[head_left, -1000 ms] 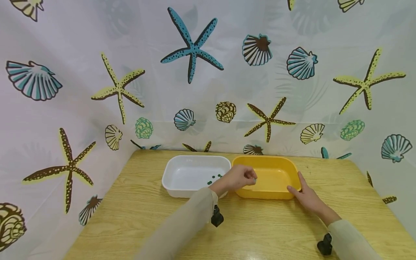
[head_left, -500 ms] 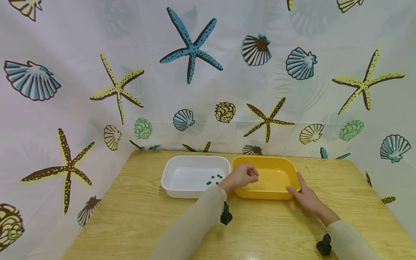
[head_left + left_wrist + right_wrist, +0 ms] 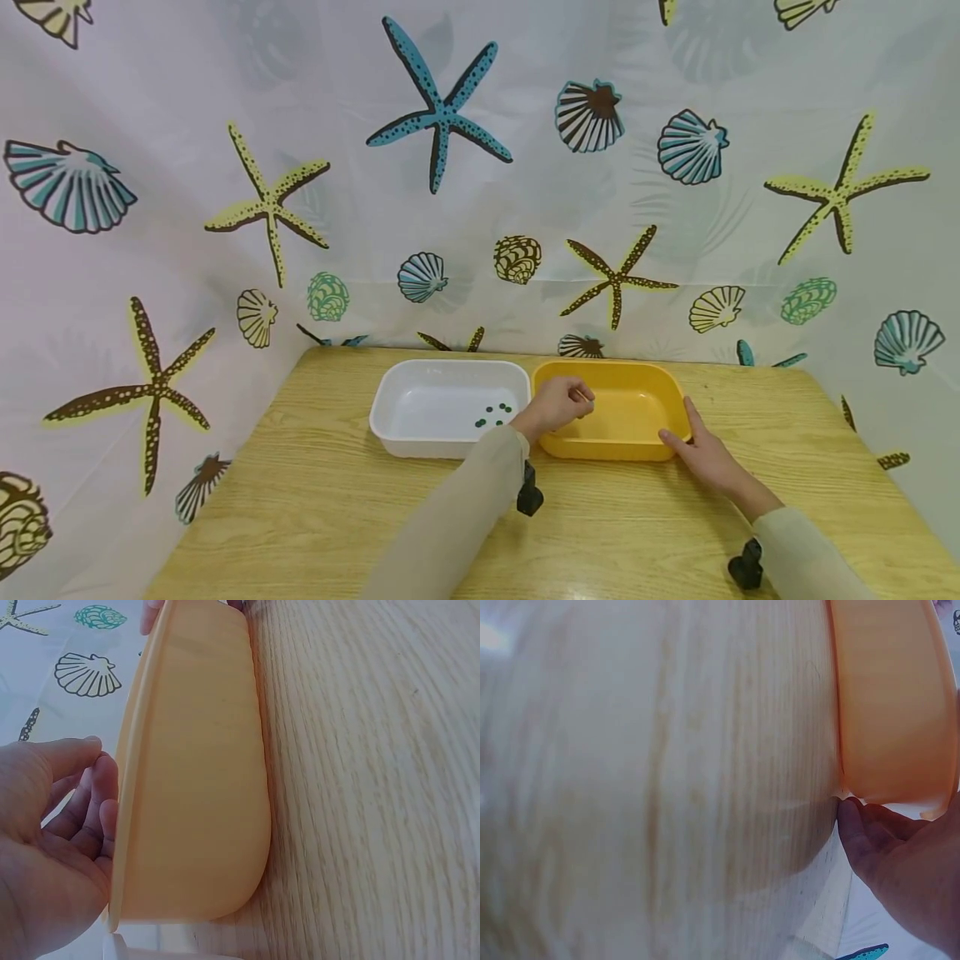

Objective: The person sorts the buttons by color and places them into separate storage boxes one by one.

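Note:
In the head view my left hand is over the near left part of the yellow plastic tub, palm turned inward. Its thumb and index fingertip meet in the left wrist view, beside the tub's rim; whether something tiny sits between them is not visible. My right hand holds the tub's right end, thumb at the rim and fingers along the outer wall. Close to the left forearm, several small dark green pieces lie in the white tub; the forearm may hide others.
Both tubs stand side by side on a wood-grain table. Behind and on both sides hangs a white curtain printed with starfish and shells. A black wrist camera sits under the left cuff, with another at the right.
My left hand has shifted slightly rightward over the yellow tub. A bluish speck at its fingertips earlier is hardly visible now. The right hand keeps its place on the tub.

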The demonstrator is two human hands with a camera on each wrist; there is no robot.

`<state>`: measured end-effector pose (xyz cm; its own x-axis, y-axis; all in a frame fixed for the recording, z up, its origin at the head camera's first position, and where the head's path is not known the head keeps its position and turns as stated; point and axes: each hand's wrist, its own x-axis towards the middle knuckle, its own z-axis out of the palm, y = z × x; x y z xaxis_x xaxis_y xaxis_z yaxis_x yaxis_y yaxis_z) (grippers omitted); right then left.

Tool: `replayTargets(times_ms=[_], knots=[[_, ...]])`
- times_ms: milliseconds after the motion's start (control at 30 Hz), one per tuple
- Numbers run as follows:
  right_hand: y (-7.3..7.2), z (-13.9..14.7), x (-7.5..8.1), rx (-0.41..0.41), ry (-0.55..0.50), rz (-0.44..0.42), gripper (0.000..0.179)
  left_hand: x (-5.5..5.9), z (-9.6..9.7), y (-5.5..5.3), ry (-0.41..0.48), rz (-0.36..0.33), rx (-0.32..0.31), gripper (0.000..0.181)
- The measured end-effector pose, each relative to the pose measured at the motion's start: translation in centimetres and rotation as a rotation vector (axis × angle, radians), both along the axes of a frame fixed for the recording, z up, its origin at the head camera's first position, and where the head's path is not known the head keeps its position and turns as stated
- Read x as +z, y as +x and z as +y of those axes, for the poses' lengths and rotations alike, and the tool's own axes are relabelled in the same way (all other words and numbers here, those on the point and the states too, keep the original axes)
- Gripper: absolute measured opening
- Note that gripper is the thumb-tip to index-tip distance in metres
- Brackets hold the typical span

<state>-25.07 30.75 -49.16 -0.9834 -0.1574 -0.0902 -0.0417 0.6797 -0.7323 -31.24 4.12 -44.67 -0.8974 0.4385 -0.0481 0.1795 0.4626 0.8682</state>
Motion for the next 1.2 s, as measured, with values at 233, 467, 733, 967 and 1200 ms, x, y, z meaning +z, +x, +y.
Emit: replayTargets(times_ms=[233, 467, 733, 967, 1200], knots=[[-0.1, -0.4, 0.0, 0.000, 0.001, -0.009, 0.087, -0.1, -0.2, -0.1, -0.007, 0.013, 0.031, 0.010], [-0.3, -0.8, -0.1, 0.005, -0.002, 0.001, 0.087, -0.2, -0.3, -0.1, -0.023, 0.014, 0.063, 0.009], [-0.4, -0.9, -0.1, 0.013, -0.009, 0.005, 0.086, 0.1, -0.5, -0.3, -0.003, -0.005, 0.075, 0.025], [-0.1, -0.6, 0.2, 0.005, 0.007, 0.001, 0.088, 0.6, -1.7, 0.1, 0.000, 0.025, 0.007, 0.023], [0.3, -0.4, 0.3, -0.003, 0.016, -0.009, 0.088, 0.7, -3.9, 1.2, -0.047, 0.090, -0.055, 0.021]])
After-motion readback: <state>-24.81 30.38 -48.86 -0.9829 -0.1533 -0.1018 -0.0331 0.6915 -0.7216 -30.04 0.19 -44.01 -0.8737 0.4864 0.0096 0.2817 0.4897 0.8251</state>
